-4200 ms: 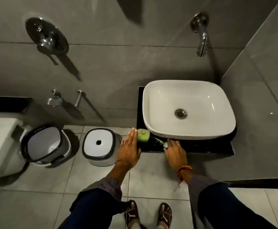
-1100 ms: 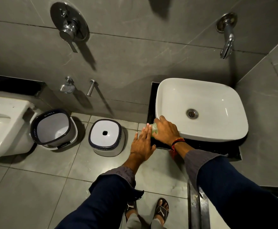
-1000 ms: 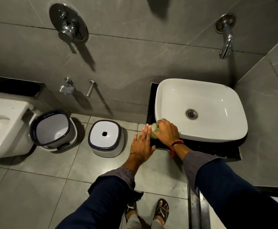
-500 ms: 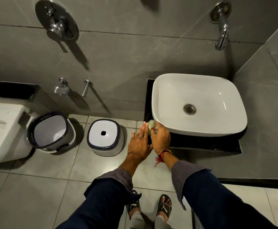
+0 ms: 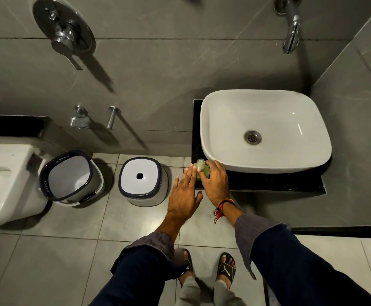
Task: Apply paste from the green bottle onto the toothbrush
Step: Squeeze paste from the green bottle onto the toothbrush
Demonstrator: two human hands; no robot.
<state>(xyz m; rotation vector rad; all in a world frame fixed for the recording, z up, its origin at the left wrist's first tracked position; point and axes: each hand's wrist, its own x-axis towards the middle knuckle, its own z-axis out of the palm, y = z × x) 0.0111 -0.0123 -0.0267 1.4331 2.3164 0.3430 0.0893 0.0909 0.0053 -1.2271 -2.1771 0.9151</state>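
Note:
The green bottle (image 5: 201, 167) with a pale cap stands at the left front corner of the black counter (image 5: 268, 183), beside the white sink. My right hand (image 5: 215, 182) is wrapped around the bottle from the right. My left hand (image 5: 183, 196) is flat with its fingers apart, fingertips touching the bottle's left side. The toothbrush is hidden, most likely under my right hand.
A white basin (image 5: 266, 131) sits on the counter under a wall tap (image 5: 291, 29). On the floor to the left stand a white stool (image 5: 141, 181) and a bucket (image 5: 71, 176), with a toilet (image 5: 6, 182) at the far left. My sandalled feet are below.
My right hand moved from the toothbrush side onto the green bottle and now grips it. My left hand stayed beside the bottle. The camera shifted slightly.

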